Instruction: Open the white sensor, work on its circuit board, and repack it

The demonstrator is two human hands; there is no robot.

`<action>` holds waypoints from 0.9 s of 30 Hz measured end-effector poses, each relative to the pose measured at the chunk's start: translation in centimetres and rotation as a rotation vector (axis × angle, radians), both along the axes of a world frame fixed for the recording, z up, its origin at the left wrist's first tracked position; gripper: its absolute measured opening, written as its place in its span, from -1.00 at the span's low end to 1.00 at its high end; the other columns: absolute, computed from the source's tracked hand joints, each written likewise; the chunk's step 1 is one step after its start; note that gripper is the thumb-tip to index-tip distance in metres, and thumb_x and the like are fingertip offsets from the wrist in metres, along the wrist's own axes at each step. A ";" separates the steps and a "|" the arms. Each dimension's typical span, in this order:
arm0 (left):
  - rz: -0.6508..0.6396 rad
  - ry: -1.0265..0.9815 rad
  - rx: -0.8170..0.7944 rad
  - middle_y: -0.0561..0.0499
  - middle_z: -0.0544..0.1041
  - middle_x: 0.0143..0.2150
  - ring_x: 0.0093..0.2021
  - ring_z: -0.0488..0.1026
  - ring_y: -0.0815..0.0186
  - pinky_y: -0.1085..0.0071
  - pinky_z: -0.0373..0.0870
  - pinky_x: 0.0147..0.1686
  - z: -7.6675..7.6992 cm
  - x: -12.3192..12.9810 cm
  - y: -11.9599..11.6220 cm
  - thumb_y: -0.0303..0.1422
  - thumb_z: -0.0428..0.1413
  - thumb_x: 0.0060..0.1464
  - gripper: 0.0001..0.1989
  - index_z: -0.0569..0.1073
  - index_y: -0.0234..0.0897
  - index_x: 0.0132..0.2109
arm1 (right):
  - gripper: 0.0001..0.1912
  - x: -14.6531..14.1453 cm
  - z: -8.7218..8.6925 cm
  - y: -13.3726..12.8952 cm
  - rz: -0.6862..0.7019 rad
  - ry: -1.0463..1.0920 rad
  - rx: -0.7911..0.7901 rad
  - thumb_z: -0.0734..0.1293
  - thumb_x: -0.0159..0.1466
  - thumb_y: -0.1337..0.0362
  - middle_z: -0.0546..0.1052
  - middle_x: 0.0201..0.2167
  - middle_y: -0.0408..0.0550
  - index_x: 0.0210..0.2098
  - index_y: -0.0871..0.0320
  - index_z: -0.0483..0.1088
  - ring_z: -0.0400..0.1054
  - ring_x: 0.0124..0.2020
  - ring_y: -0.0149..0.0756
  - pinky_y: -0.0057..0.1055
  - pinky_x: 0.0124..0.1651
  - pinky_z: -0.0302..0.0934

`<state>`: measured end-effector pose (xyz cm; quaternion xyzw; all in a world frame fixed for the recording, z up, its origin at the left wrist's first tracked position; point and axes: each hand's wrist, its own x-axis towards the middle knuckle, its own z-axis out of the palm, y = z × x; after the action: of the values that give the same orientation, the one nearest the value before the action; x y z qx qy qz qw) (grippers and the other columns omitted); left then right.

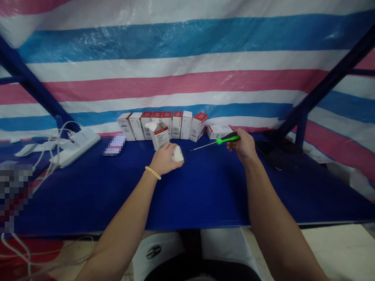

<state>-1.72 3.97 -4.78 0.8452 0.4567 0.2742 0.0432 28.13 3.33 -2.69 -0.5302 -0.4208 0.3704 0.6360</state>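
My left hand [165, 159] is closed around a small white block-shaped device [177, 153], whose exact kind I cannot make out. Just behind that hand stands a white and red carton [160, 134] with its top flaps raised. My right hand [243, 146] grips the green and black handle of a screwdriver [227, 137]. Its thin metal shaft points left, and the tip is apart from the white device. Beyond the right hand, another small carton [219, 131] lies on its side.
Several white and red cartons [177, 125] stand in a row along the back of the blue table [199, 191]. At the left are a white power strip [76, 147] with cables and a blurred-out card [115, 144]. A dark phone-like object [275, 155] lies at the right. Blue posts [316, 86] flank the striped sheet.
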 end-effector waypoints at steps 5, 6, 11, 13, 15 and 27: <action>-0.211 -0.207 0.034 -0.14 0.40 0.07 0.10 0.37 0.11 0.12 0.31 0.11 0.0 -0.1 0.1 -0.15 0.32 -0.12 -0.35 0.31 -0.25 0.10 | -0.73 1.2 -0.5 0.8 -0.245 0.138 -0.163 0.17 0.20 0.07 0.34 -0.77 -0.17 -0.32 0.15 0.31 0.20 -0.78 -0.37 -0.45 -0.72 0.03; -0.234 -0.235 0.016 -0.15 0.38 0.11 0.14 0.34 0.10 0.11 0.29 0.14 0.0 0.0 0.1 -0.15 0.32 -0.11 -0.33 0.30 -0.22 0.12 | -0.72 1.2 -0.7 0.9 -0.245 0.122 -0.200 0.18 0.19 0.08 0.36 -0.76 -0.16 -0.28 0.16 0.32 0.22 -0.77 -0.36 -0.45 -0.72 0.04; -0.284 -0.313 -0.062 -0.16 0.29 0.21 0.24 0.24 0.06 0.05 0.24 0.17 0.0 0.2 -0.1 -0.18 0.31 -0.08 -0.29 0.25 -0.14 0.20 | -0.68 1.1 -1.6 1.3 -0.209 0.041 -0.313 0.19 0.17 0.10 0.41 -0.72 -0.09 -0.22 0.20 0.35 0.29 -0.72 -0.30 -0.41 -0.69 0.12; -0.281 -0.320 -0.088 -0.15 0.30 0.20 0.20 0.28 0.08 0.07 0.30 0.11 0.0 0.3 -0.1 -0.20 0.31 -0.08 -0.29 0.25 -0.13 0.20 | -0.69 1.3 -1.8 1.4 -0.216 0.038 -0.318 0.19 0.15 0.11 0.43 -0.70 -0.07 -0.24 0.20 0.35 0.30 -0.71 -0.29 -0.40 -0.68 0.14; -0.268 -0.294 -0.099 -0.14 0.34 0.15 0.14 0.34 0.10 0.12 0.34 0.07 0.1 0.2 -0.2 -0.18 0.32 -0.10 -0.29 0.28 -0.14 0.19 | -0.70 1.7 -1.8 1.3 -0.227 0.039 -0.319 0.20 0.14 0.11 0.44 -0.69 -0.05 -0.26 0.20 0.35 0.31 -0.70 -0.30 -0.41 -0.68 0.16; -0.054 0.190 -0.104 -0.15 0.52 -0.09 -0.03 0.42 0.00 0.08 0.29 0.00 0.4 0.9 -0.6 0.04 0.34 -0.31 -0.16 0.35 -0.29 0.09 | -0.66 3.0 -3.1 0.8 -0.207 -0.497 -0.345 0.52 -0.27 0.25 0.39 -0.69 -0.17 -0.58 0.13 0.31 0.31 -0.59 -0.35 -0.45 -0.61 0.13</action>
<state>-0.81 3.42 -4.41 0.8759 0.4495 0.1677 0.0509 31.10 4.15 -5.80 -0.7444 -0.4380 0.2288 0.4490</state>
